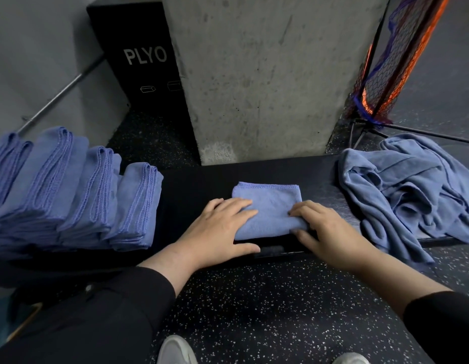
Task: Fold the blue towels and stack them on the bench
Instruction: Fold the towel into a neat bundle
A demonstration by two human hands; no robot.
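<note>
My hands lay flat and open on the towel (267, 206), left hand (217, 229) and right hand (330, 232) pressing it smooth in the middle of the worktop (196, 190). Folded stacks (78, 193) waited left, the messy pile (409, 187) right.

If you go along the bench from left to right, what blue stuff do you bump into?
Stacks of folded blue towels → the folded towel under both hands → the pile of unfolded blue towels.
</note>
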